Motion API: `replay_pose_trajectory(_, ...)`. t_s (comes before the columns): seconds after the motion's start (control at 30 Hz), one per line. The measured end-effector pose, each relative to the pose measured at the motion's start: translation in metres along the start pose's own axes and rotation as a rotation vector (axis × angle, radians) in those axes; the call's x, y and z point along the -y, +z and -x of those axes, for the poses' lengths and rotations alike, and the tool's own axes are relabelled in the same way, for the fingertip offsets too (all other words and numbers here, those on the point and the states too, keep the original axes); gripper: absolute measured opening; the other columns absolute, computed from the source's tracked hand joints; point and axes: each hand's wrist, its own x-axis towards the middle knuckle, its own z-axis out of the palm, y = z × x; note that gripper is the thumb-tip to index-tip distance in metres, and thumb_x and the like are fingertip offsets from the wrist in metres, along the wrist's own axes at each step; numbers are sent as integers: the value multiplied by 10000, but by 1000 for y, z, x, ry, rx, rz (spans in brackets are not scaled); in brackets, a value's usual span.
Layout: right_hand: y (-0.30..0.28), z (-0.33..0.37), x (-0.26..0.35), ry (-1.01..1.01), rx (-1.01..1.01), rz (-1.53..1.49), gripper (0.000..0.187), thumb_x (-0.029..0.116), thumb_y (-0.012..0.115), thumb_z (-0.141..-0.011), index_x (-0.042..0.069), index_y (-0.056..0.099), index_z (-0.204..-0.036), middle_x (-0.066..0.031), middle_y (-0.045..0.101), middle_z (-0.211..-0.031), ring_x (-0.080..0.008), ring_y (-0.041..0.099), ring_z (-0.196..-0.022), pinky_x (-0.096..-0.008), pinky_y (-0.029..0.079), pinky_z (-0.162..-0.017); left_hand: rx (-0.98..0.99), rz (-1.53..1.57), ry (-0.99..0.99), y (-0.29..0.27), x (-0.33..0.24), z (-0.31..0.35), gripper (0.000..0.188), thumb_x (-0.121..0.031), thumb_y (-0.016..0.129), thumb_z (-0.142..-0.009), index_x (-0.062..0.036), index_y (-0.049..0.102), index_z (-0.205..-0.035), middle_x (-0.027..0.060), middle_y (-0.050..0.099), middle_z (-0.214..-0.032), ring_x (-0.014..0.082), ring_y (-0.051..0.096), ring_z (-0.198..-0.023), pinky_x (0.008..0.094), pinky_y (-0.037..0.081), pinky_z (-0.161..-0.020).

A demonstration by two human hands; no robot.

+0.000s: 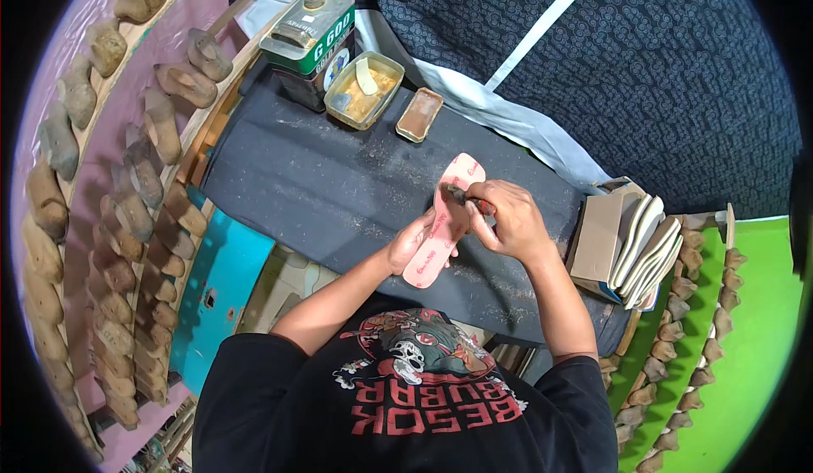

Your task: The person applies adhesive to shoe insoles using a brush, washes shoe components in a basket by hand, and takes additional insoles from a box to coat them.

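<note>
A pink shoe insole (421, 267) with red printing lies slantwise over the near part of the dark table. My left hand (412, 244) grips it from below and along its left edge, with fingertips showing past the right edge. My right hand (511, 219) is closed round what looks like a small brush (458, 193) with a dark tip and a reddish handle. The tip rests on or just over the insole's upper half. Around there the surface looks darker and brownish; I cannot tell whether that is a coating or shadow.
A green metal can (310, 45), a tub of yellowish paste (366, 92) and a small brown-filled tray (419, 115) stand at the far left of the dark table (339, 168). A cardboard box (603, 236) of insoles is at right. Wooden shoe lasts (182, 83) line racks on both sides.
</note>
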Motion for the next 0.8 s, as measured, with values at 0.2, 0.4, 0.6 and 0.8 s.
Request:
replay_pose_trajectory(0.2, -4, -15, -33, 175, -225, 140, 152, 59, 677, -872, 11, 642, -1013, -136, 670, -827, -289, 661, -698, -387, 539, -658, 99, -51, 11, -2, -18, -1, 639, -516, 262, -1090, -51, 440, -1492, 178, 534, -1454, 263, 675, -1028, 414, 610, -804)
replay_pose_trajectory(0.4, 8, -18, 2, 60, -78, 85, 149, 44, 678, -856, 17, 647, -999, -132, 673, -816, -276, 669, -689, -379, 528, -638, 104, 13, -3, -18, -34, -1, 632, -550, 288, -1074, -65, 535, -1395, 194, 694, -1149, 298, 719, -905, 420, 613, -770)
replay_pose_trajectory(0.6, 0, -6, -5, 244, -232, 34, 112, 46, 662, -898, 17, 643, -1004, -125, 714, -878, -254, 683, -684, -350, 539, -628, 102, 31, 1, 0, -58, -1, 638, -549, 306, -1071, -58, 503, -1427, 201, 663, -1222, 294, 725, -909, 416, 626, -748)
replay_pose_trajectory(0.8, 0, 1, 1, 195, -167, 57, 138, 49, 673, -858, 24, 652, -992, -127, 697, -835, -267, 664, -656, -381, 537, -619, 119, 24, 22, 0, -65, -6, 636, -526, 317, -1075, -54, 458, -1477, 186, 615, -1339, 279, 720, -945, 413, 635, -728)
